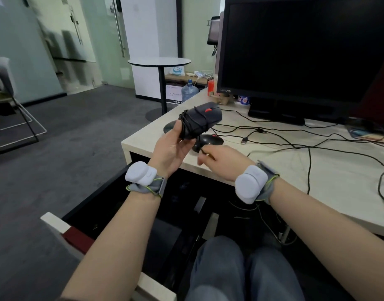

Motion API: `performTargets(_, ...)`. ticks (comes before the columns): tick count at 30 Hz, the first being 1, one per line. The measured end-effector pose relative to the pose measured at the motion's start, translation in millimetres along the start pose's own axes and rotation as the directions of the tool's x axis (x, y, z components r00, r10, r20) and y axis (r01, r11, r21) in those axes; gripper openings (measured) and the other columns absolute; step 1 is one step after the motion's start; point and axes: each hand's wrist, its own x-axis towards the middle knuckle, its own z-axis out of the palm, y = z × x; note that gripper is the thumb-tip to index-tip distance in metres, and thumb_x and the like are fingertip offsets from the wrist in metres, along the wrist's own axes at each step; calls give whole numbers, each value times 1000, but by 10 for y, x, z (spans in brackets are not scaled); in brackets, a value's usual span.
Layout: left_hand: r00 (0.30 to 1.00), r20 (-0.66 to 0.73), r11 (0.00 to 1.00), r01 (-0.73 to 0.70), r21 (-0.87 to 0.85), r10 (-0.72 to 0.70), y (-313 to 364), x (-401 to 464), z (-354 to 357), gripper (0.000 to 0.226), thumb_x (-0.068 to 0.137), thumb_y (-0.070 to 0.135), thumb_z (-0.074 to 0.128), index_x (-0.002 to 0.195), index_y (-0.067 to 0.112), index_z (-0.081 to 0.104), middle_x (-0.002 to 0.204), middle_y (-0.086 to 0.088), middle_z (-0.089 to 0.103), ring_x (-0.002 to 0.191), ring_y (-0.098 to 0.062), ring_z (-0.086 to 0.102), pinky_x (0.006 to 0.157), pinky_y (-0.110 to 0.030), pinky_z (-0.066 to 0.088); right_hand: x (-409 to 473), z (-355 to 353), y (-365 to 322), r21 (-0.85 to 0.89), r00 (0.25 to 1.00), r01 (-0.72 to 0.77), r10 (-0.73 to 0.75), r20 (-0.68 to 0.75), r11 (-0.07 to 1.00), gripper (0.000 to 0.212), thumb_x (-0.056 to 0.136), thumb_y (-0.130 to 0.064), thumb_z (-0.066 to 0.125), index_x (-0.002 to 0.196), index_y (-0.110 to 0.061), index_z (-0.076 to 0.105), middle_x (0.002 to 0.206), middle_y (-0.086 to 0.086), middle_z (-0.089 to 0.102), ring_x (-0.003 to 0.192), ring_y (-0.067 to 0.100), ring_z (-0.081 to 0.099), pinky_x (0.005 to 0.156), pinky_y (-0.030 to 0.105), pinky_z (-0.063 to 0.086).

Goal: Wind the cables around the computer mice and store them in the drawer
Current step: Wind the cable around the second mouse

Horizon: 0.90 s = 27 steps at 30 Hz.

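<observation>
Mouse number one, black with a red scroll wheel, sits raised above the near left corner of the desk, and I see its cable already looped several times around its body. My left hand grips it from below, palm up, with the thumb lying against the wound side. My right hand is just to the right and lower, its fingers curled together and pinching the loose end of that cable, which runs up to the mouse; the hand is blurred, so I cannot tell exactly which fingers do the pinching.

Right beneath the held mouse, a second mouse lies on the desk, also black with a red wheel, its cable unwound. Farther left on the desk I see a dark rounded shape, partly hidden by my left hand. Loose black cables trail across the desktop to the right, one ending in a USB plug.

Below my forearms the drawer stands pulled open, dark inside, with its pale front at the near left. At the far right a Lenovo monitor stands switched off. Both wrists wear grey straps with white sensor pods.
</observation>
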Motion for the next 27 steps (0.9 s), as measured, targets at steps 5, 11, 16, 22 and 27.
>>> performTargets(5,980,-81,973,-168,158,183,-1,71,-104,14,96,20,47,100,8,52,88,-4,62,77,-11,59,64,-16,52,-29,21,-104,-113,997,80,-82,-12,990,13,90,-35,46,91,-30,57,68,-12,50,78,15,49,71,28,41)
performTargets(11,963,-15,870,-238,431,270,24,76,-155,23,93,15,54,115,10,49,101,-5,61,89,-11,60,72,-16,52,-23,-231,-123,98,936,100,-60,-348,990,13,93,-33,42,95,-23,50,72,-10,54,76,20,51,73,34,43)
performTargets(16,966,160,773,-260,578,205,-3,51,-118,26,93,16,52,119,15,54,110,-9,62,100,-20,59,86,-28,52,34,-416,-70,222,915,147,-48,-401,964,20,93,-36,44,82,-26,56,63,-15,49,62,6,48,59,27,36)
performTargets(22,923,372,630,-349,694,102,-3,-58,-38,29,89,29,51,118,30,52,114,3,61,110,-15,57,103,-41,44,150,-509,76,118,907,97,-39,-418,988,22,87,-40,54,78,-24,63,77,-3,64,74,16,56,72,35,47)
performTargets(27,913,407,704,-302,643,19,-19,-77,-20,26,97,12,44,118,26,52,113,-1,59,104,-11,56,94,-28,48,172,-569,115,234,919,219,-120,-375,947,14,81,-34,65,68,-33,61,68,-10,63,64,0,55,66,18,45)
